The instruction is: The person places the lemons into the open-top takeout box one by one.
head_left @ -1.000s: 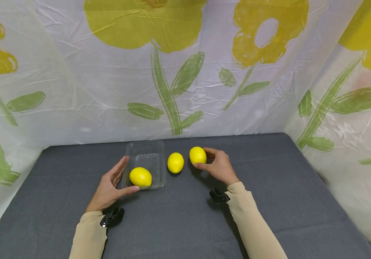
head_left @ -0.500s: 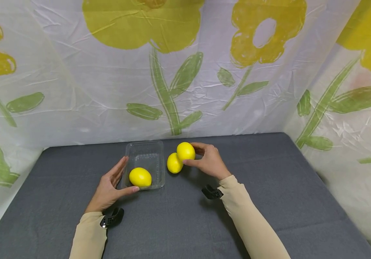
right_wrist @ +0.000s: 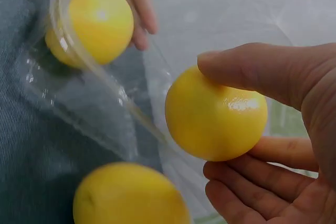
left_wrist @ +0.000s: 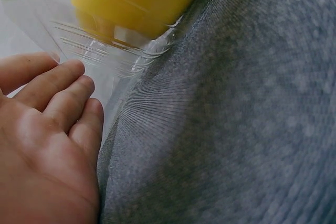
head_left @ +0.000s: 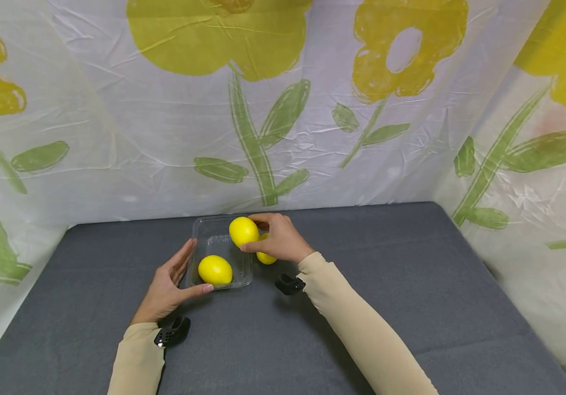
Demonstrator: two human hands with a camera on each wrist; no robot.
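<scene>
My right hand [head_left: 280,237] pinches a yellow lemon [head_left: 244,232] between thumb and fingers, above the right side of a clear plastic container [head_left: 222,281]. The right wrist view shows this held lemon [right_wrist: 215,116] with the thumb on top and fingers beneath. A second lemon [head_left: 215,270] lies inside the container at its near end. The third lemon [head_left: 266,257] sits on the table just right of the container, partly hidden behind my right hand. My left hand [head_left: 166,288] rests at the container's near left corner, its fingers extended along the side and the thumb by the near rim.
A dark grey cloth covers the table [head_left: 243,345]. Behind it hangs a pale curtain [head_left: 154,137] printed with yellow flowers and green leaves. Black straps with small devices [head_left: 172,332] are on both wrists.
My right hand has carried its lemon leftward from beyond the table lemon, passing over that one, to above the container. The left hand and container have stayed in place.
</scene>
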